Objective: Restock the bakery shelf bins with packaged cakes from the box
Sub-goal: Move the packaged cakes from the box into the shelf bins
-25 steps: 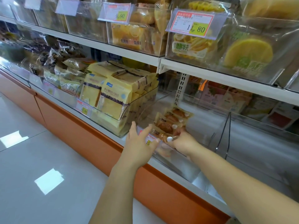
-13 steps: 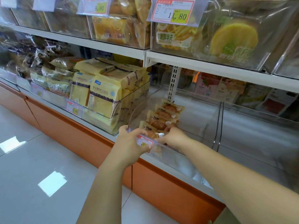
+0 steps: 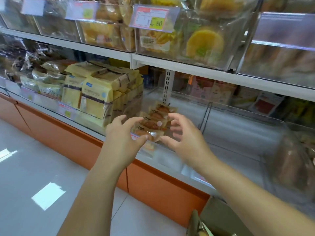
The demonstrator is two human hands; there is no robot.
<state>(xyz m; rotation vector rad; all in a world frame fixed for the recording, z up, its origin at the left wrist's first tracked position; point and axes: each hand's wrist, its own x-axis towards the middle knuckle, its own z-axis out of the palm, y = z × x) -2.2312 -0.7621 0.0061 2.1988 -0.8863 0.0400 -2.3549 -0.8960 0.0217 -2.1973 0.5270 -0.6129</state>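
A short row of small packaged cakes, brown in clear-and-tan wrappers, stands in a clear plastic bin on the lower shelf. My left hand hovers just left of the front pack with fingers spread and loosely bent, holding nothing. My right hand hovers to the right of the row, fingers spread and slightly curled, also holding nothing. Both hands sit just in front of the bin's front wall. A corner of the cardboard box shows at the bottom right.
A bin of yellow packaged cakes stands directly left. Clear bins of yellow pastries fill the shelf above, with price tags. An orange base panel runs under the shelf. Grey tiled floor lies to the left.
Both hands have let go of the front cake packs and pulled back apart, fingers spread. The view has shifted slightly, bringing the box corner into sight.
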